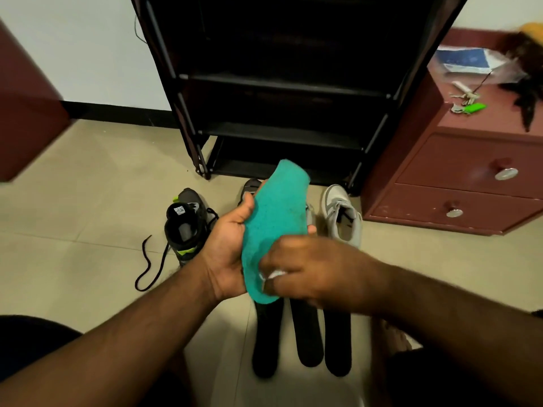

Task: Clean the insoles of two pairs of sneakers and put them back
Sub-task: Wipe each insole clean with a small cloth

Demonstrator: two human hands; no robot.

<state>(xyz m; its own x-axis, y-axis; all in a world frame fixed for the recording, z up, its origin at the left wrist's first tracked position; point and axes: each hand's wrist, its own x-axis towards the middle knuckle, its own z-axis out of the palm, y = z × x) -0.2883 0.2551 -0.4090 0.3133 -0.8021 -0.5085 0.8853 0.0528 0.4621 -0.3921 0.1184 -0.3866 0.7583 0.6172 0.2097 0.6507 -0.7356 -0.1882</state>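
Above the floor (88,201), in front of the black shoe rack (279,83), the left hand (226,245) grips a teal insole (274,218) along its edge. The right hand (296,271) pinches a small white wipe (273,274) against its heel end. Long strokes from heel to toe, with the left hand bracing underneath, should clean it evenly. Three dark insoles (305,336) lie below; a black sneaker (185,221) and a grey sneaker (342,214) wait nearby, well clear of the wiping.
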